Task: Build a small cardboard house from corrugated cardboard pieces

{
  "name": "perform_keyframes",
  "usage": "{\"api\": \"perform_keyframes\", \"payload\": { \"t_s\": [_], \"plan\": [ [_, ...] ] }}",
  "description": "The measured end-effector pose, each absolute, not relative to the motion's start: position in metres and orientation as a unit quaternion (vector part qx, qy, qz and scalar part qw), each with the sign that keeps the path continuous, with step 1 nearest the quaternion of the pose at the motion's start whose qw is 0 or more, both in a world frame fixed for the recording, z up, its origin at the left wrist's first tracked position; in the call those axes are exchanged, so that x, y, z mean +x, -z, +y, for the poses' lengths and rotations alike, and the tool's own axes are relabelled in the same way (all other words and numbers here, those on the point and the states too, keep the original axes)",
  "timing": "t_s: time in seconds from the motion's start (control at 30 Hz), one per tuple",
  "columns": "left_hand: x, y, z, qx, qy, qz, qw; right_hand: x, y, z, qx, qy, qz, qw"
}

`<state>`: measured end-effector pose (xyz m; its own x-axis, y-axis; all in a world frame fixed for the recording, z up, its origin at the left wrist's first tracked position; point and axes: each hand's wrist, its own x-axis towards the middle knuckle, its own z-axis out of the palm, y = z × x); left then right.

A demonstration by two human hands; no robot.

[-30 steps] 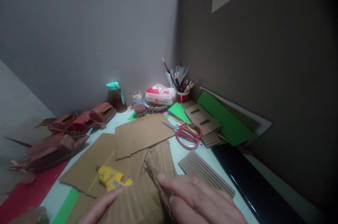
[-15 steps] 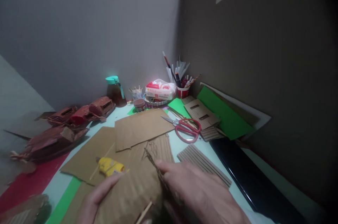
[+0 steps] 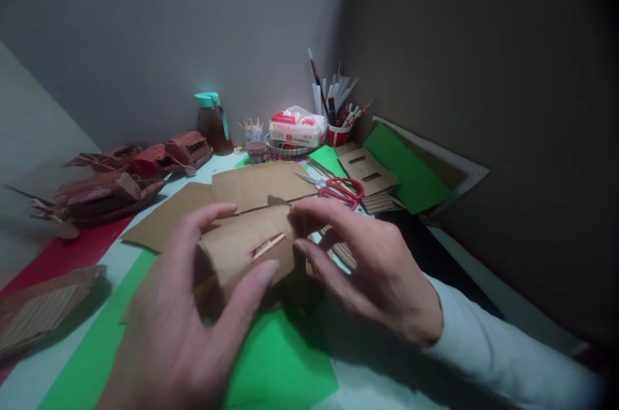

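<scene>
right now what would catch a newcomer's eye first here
Front and centre, the left hand and right hand hold up a bent cardboard piece with a thin stick poking through its slot. Behind them lie red scissors, and reddish cardboard boats sit at far left.

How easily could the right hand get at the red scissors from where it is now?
Probably easily: the right hand lies just in front of the scissors, with nothing between them. It would first have to let go of the cardboard piece.

One head-worn camera looks forward and down, close over the surface point(image 3: 120, 249), facing a wall corner that rises through the upper middle of the frame.
</scene>
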<state>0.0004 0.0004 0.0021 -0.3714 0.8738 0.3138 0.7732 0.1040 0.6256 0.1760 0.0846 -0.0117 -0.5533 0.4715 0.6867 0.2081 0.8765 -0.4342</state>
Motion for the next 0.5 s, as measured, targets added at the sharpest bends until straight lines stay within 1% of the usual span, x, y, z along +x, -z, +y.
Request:
{"api": "perform_keyframes", "payload": {
  "t_s": [0.07, 0.23, 0.33, 0.5],
  "plan": [
    [0.001, -0.005, 0.002, 0.575, -0.370, 0.728, 0.051, 0.176, 0.011, 0.087, -0.183, -0.152, -0.868, 0.436],
    [0.003, -0.010, 0.009, 0.573, -0.387, 0.717, 0.091, 0.178, 0.009, 0.091, -0.163, -0.174, -0.872, 0.427],
    [0.002, -0.011, 0.015, 0.575, -0.397, 0.712, 0.066, 0.179, 0.009, 0.094, -0.150, -0.198, -0.871, 0.423],
    [0.002, -0.013, 0.018, 0.568, -0.394, 0.720, 0.060, 0.177, 0.013, 0.099, -0.149, -0.244, -0.860, 0.422]
  ]
}}
